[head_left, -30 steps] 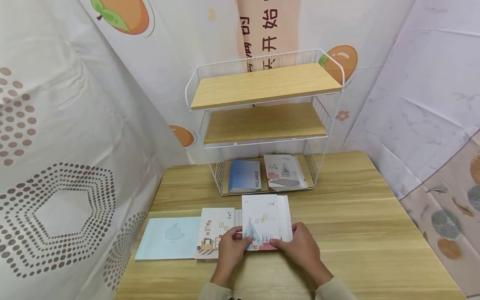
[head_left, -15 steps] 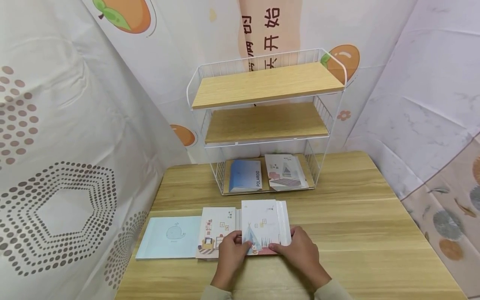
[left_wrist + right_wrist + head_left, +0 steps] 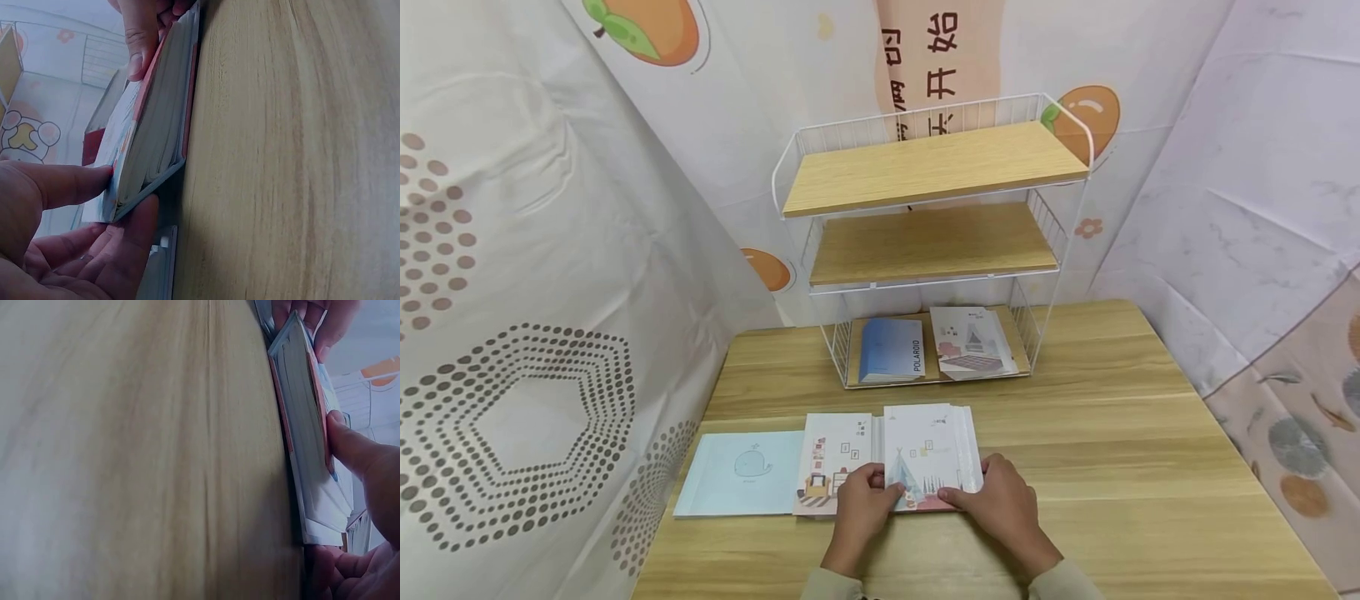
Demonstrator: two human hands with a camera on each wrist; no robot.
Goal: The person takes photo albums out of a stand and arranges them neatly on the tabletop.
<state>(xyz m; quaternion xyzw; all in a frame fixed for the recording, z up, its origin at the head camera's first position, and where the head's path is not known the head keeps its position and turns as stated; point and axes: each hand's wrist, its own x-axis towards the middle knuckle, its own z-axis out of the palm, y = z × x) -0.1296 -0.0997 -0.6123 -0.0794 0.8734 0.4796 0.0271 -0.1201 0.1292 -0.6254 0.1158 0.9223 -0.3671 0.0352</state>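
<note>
A small book (image 3: 925, 450) with a pale cover and a printed tent lies in front of me, low over the table. My left hand (image 3: 862, 508) pinches its near left corner, thumb on the cover and fingers beneath, as the left wrist view shows. On the near right side my right hand (image 3: 1003, 504) holds it the same way, thumb on top. Its thick block of pages (image 3: 300, 387) faces the person. Just left of it lies a second book (image 3: 835, 458) with a room drawing, and beyond that a light blue book (image 3: 741, 473) with a whale.
Behind stands a white wire rack (image 3: 1037, 350) with wooden shelves (image 3: 936, 167). Its bottom level bears a blue POLAROID book (image 3: 891, 348) and a pale book (image 3: 973, 340) with a tent drawing. Printed cloth (image 3: 700, 208) hangs round the wooden table (image 3: 1135, 450).
The held book has come slightly toward the person, away from the rack, with both hands keeping their grip. The other books stay where they were.
</note>
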